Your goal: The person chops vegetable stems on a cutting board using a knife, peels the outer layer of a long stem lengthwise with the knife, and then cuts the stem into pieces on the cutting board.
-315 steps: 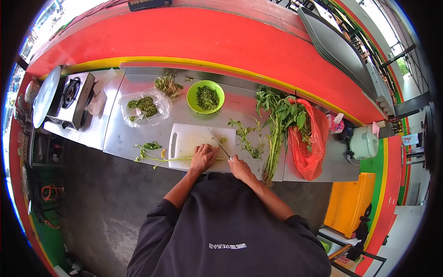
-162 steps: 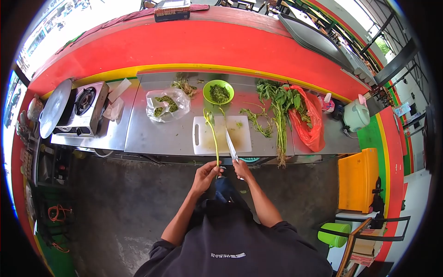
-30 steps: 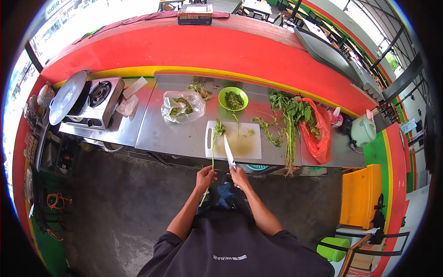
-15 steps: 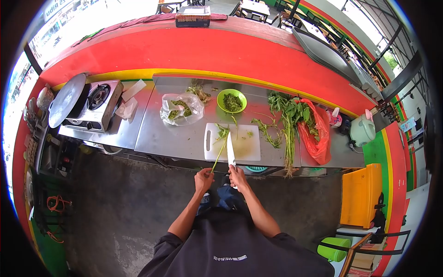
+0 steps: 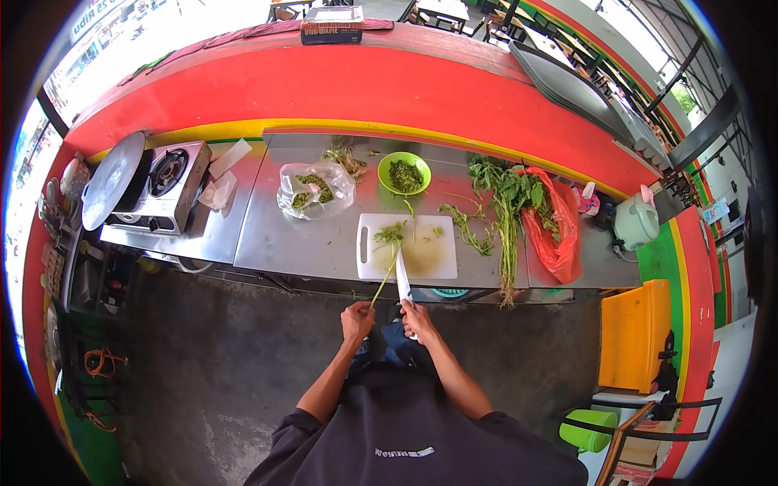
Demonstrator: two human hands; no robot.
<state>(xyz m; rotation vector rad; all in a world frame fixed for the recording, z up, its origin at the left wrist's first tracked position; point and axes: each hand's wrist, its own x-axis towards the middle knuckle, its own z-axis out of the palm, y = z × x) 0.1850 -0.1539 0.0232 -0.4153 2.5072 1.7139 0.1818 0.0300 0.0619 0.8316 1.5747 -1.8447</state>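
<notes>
My left hand (image 5: 357, 321) is closed round the lower end of a long green vegetable stem (image 5: 384, 281), whose leafy top (image 5: 391, 234) lies over the cutting board. In my right hand (image 5: 417, 321) is the handle of a kitchen knife (image 5: 403, 277); its pale blade points away from me, with the tip at the stem just below the leaves. Both hands are in front of the counter's near edge. The white cutting board (image 5: 374, 266) has a greenish stain and small leaf bits on it. Beyond it stands a lime-green bowl (image 5: 383, 172) of chopped greens.
Left of the board lies a clear plastic bag (image 5: 344, 200) with greens, then a gas stove (image 5: 188, 183) with a large round lid (image 5: 115, 182). To the right are long leafy stalks (image 5: 508, 235), a red plastic bag (image 5: 570, 253) and a pale green appliance (image 5: 636, 223).
The knife has come back slightly toward me, its tip now lower along the stem. The leafy top has shifted a little on the board. Both hands keep their hold.
</notes>
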